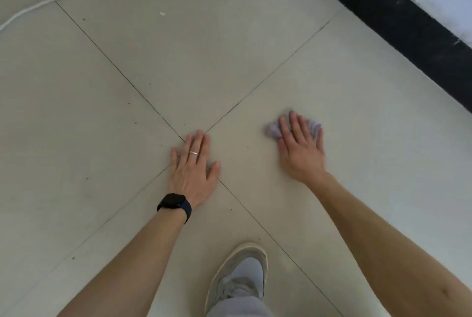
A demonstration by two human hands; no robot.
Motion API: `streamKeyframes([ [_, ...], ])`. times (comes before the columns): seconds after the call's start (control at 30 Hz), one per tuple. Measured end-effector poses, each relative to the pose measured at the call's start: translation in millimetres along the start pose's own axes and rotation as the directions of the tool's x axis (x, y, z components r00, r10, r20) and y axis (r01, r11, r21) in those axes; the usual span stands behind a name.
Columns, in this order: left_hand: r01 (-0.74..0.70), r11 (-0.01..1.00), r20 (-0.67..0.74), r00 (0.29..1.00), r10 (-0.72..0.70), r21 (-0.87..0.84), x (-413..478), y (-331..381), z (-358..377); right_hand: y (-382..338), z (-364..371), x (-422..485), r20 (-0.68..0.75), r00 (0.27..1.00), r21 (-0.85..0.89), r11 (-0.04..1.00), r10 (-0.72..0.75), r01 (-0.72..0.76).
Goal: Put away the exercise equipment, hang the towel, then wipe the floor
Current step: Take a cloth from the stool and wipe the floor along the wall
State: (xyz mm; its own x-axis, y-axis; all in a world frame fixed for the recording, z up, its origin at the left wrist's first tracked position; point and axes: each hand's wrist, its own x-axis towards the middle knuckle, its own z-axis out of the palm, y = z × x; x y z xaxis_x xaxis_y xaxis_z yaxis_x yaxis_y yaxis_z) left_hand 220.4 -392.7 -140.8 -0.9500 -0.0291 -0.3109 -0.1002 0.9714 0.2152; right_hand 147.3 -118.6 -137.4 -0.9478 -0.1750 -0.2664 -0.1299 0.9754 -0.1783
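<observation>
A small lavender cloth (272,130) is lying mostly hidden under the right hand (301,149). Only its crumpled edges are showing past the fingertips, and motion blur is smearing both. The right fingers (293,122) are spreading out straight and pressing the cloth flat against the tiled floor (102,112), right of where four tiles meet; they are not curling around it.

The left hand (192,173) is resting palm-down on that tile joint, fingers relaxed and extended, holding nothing. It is wearing a ring (193,153) and a black wristwatch (174,201).

A grey shoe (242,273) is being cut off at the near edge. A white cable (38,5) is trailing off at the far left, and a black baseboard (408,25) is running along the far right.
</observation>
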Motion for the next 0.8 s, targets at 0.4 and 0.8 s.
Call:
streamKeyframes([
  [0.4,0.049,0.996,-0.016,0.999,-0.050,-0.079,-11,-28,-3,-53,4,27,0.014,1.000,0.049,0.999,0.014,-0.015],
  [0.8,0.049,0.989,-0.031,0.998,-0.053,-0.140,-20,-49,-4,-73,-2,48,0.055,0.997,0.047,0.998,0.045,-0.047],
])
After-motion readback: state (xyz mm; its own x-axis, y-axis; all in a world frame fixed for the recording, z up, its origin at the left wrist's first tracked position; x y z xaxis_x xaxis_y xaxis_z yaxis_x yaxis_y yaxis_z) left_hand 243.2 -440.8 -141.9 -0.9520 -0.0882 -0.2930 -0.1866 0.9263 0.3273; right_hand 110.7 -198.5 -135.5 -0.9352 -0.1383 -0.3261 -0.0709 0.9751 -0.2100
